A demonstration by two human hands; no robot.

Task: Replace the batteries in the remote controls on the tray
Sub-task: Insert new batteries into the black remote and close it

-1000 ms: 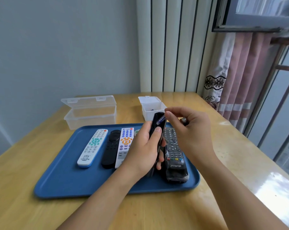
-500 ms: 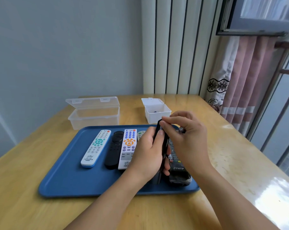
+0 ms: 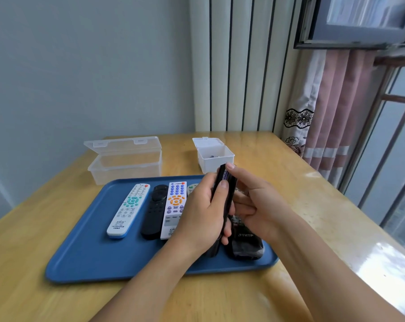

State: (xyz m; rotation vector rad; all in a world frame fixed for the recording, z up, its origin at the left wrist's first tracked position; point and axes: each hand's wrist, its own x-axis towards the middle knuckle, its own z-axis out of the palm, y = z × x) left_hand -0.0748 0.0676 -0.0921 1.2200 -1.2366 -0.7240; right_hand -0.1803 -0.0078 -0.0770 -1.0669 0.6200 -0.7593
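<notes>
My left hand (image 3: 202, 212) grips a slim black remote (image 3: 224, 194) held upright above the blue tray (image 3: 85, 256). A purple battery (image 3: 224, 176) shows in its open top end. My right hand (image 3: 255, 201) holds the same remote from the right, index fingertip at its top. On the tray lie a white-and-teal remote (image 3: 129, 210), a black remote (image 3: 155, 210), a white remote with orange and blue buttons (image 3: 174, 205) and a black remote in plastic wrap (image 3: 245, 242). A further pale remote (image 3: 192, 187) is mostly hidden behind my left hand.
A small white box (image 3: 214, 156) with its lid open stands just beyond the tray, something small inside it. A larger clear plastic box (image 3: 125, 162), lid up, sits at the back left of the wooden table (image 3: 313, 205). A curtain and window are to the right.
My right hand has gone from pinching over the remote's top to lying along its right side. The battery is seated in the top end. The camera view has tilted a little.
</notes>
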